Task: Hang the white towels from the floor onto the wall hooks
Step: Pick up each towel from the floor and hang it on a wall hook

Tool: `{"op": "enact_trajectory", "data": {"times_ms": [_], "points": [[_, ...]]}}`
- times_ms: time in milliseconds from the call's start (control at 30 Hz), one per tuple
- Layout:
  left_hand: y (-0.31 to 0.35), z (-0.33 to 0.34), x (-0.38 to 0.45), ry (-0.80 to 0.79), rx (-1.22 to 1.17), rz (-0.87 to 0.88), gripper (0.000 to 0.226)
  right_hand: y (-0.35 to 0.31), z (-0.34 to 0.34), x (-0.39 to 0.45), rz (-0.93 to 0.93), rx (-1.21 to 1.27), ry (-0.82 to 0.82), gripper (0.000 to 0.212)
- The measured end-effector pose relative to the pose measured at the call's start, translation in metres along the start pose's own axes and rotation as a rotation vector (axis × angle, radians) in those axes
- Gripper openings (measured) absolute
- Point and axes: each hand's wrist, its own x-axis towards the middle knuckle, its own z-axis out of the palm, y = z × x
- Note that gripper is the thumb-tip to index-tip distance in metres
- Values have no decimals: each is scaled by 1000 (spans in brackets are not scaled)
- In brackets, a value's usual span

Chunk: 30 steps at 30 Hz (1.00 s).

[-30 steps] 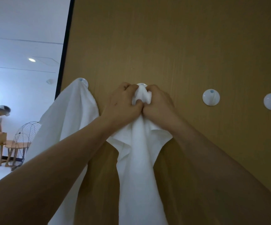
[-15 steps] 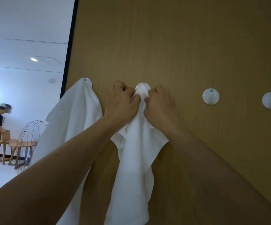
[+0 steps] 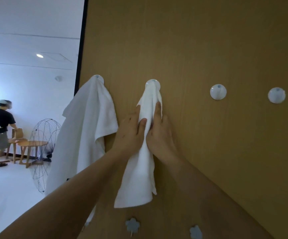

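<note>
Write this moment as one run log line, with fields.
phase: smoothing hung towel | left hand: on second towel | right hand: on same towel | second hook: loaded | free round hooks: two

On the wall (image 3: 208, 40) in front of you, 4 hooks sit in a row. A towel (image 3: 88, 128) hangs on the leftmost; a second towel (image 3: 139, 169) hangs on the next hook (image 3: 152, 83), between your left hand (image 3: 131, 133) and right hand (image 3: 158, 133). The 2 hooks right of them (image 3: 218, 91) (image 3: 276, 95) are bare.
</note>
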Motion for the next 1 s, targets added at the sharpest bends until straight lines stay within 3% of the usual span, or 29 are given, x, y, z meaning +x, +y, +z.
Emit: {"op": "enact_trajectory", "data": {"times_ms": [200,333,467,733,1000], "points": [[15,-20,-41,23,465,103,56,14,-21,-42,41,15,-111,69],[42,-25,-80,96,531,170,49,23,-41,-78,62,28,-137,68],[62,-19,-114,52,521,174,41,27,-53,-109,115,50,-154,65],[71,28,-181,-183,380,90,39,74,-62,-193,252,-17,-287,63],[47,141,-311,-556,230,-48,41,178,-39,-335,619,-139,-449,60]]}}
